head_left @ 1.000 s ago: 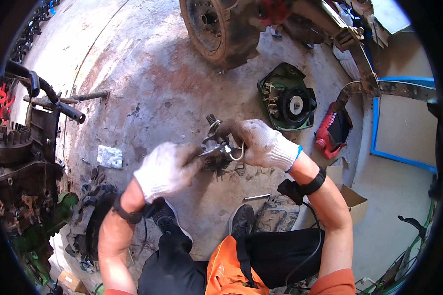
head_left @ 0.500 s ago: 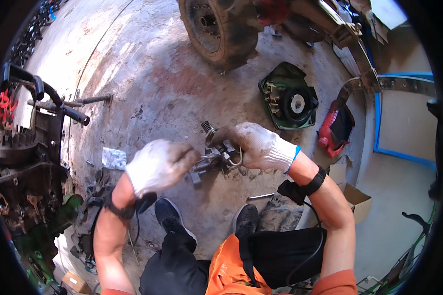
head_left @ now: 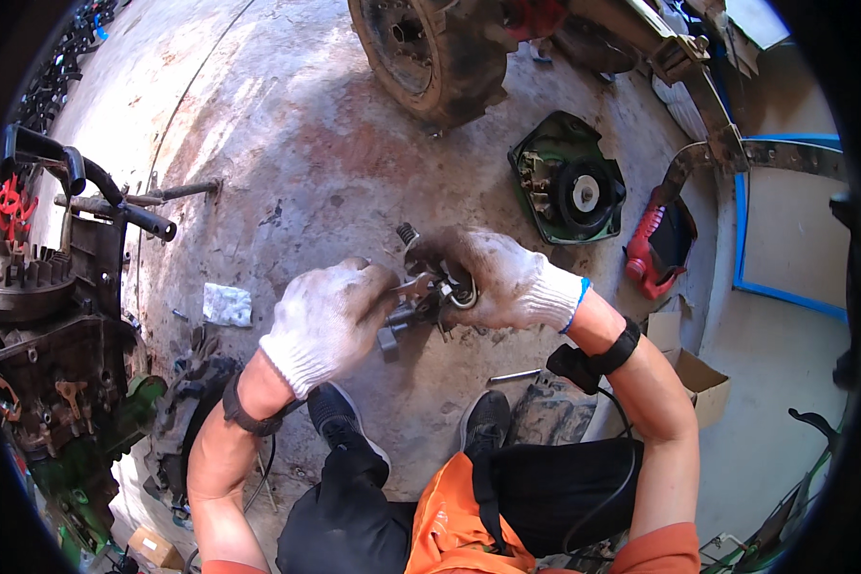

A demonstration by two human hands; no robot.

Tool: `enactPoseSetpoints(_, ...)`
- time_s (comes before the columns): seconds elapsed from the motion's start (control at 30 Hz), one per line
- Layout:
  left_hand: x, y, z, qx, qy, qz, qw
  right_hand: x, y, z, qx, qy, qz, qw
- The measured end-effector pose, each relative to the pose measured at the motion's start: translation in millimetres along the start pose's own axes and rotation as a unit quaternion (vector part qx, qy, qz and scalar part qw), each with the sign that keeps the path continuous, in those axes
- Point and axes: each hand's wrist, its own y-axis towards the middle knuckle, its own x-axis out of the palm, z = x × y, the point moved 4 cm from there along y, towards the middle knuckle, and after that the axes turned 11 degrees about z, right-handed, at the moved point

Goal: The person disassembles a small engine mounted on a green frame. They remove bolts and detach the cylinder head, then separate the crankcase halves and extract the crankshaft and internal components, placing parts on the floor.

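Between my two gloved hands is a grey metal engine part [head_left: 392,342] with a coil spring [head_left: 408,233] sticking out at its upper left and a bent metal pipe [head_left: 465,297] on its right. My right hand [head_left: 502,279], in a dirty white knit glove, is closed around the part's right side and steadies it above the floor. Closed fingers of my left hand [head_left: 330,311], gloved the same way, pinch a short flat metal piece [head_left: 414,286] that reaches to the part's middle. Whether that piece is a wrench end, I cannot tell.
A large tyred wheel [head_left: 430,57] stands ahead. A green housing with a black pulley [head_left: 569,182] and a red curved cover [head_left: 658,251] lie right. At left stands an engine block [head_left: 57,354]; a white packet [head_left: 227,304] and a metal rod [head_left: 514,376] lie on the concrete.
My left hand has moved slightly right and up, its fingers now closed at the part with the flat metal piece showing. My right hand has stayed on the part.
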Motion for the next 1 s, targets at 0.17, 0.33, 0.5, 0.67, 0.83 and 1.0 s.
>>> enactPoseSetpoints(0.17, -4.9, 14.5, 2.6, -0.014, 0.002, -0.06, 0.998, -0.2, -1.0, -3.0, -0.022, 0.008, 0.018, 1.0)
enactPoseSetpoints(0.33, -2.4, 19.6, -13.9, -0.132, -0.107, -0.153, 0.974, -2.3, -1.3, -4.9, 0.008, 0.011, 0.021, 1.0)
enactPoseSetpoints(0.5, 7.9, -5.4, -32.5, -0.388, -0.407, -0.162, 0.811, -3.6, -2.8, -5.5, 0.002, 0.0, 0.037, 0.999)
enactPoseSetpoints(0.67, 14.7, -29.3, -35.7, -0.451, -0.607, -0.019, 0.654, -0.5, 4.0, -5.4, 0.001, -0.01, 0.032, 0.999)
enactPoseSetpoints(0.83, 21.1, -36.1, -45.7, -0.384, -0.617, 0.032, 0.686, -1.5, 7.1, -5.0, 0.026, -0.03, 0.006, 0.999)
enactPoseSetpoints(1.0, 23.2, -36.5, -51.3, -0.392, -0.638, 0.039, 0.662, -2.3, 6.5, -4.3, 0.018, -0.051, 0.004, 0.999)
